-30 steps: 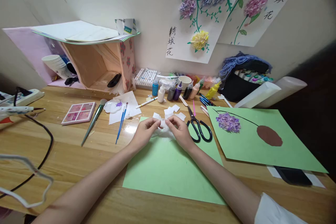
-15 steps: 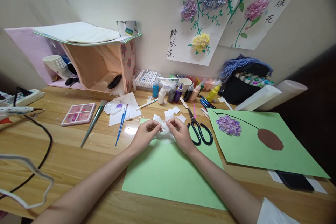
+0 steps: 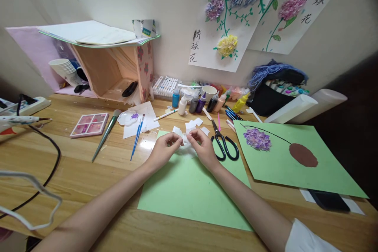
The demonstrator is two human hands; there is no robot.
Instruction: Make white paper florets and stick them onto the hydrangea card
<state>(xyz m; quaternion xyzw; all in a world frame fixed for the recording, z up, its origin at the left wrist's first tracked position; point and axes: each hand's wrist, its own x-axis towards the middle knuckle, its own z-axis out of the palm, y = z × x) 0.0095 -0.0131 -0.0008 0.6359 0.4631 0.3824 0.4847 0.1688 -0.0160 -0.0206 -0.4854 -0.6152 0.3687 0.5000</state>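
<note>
Between my two hands is a piece of thin white tissue paper (image 3: 185, 140), partly hidden by the fingers. My left hand (image 3: 167, 145) pinches its left side, and my right hand (image 3: 202, 145) pinches the right side. Both hands hover over the far part of a green sheet (image 3: 191, 197). Small white paper squares (image 3: 191, 124) lie just beyond the fingertips. Right of my right hand rest black-handled scissors (image 3: 223, 145), blades pointing away.
To the right, another green sheet (image 3: 280, 177) carries a purple paper flower (image 3: 256, 139) and a brown oval (image 3: 303, 155). Paint bottles (image 3: 201, 103) line the back. On the left lie thin blue brushes (image 3: 137, 138), a large brush (image 3: 106, 135) and a pink palette (image 3: 89, 125).
The fingers have shifted very slightly on the white tissue paper, both hands still pinching it. The whole view has tilted a little; the other things stay in place.
</note>
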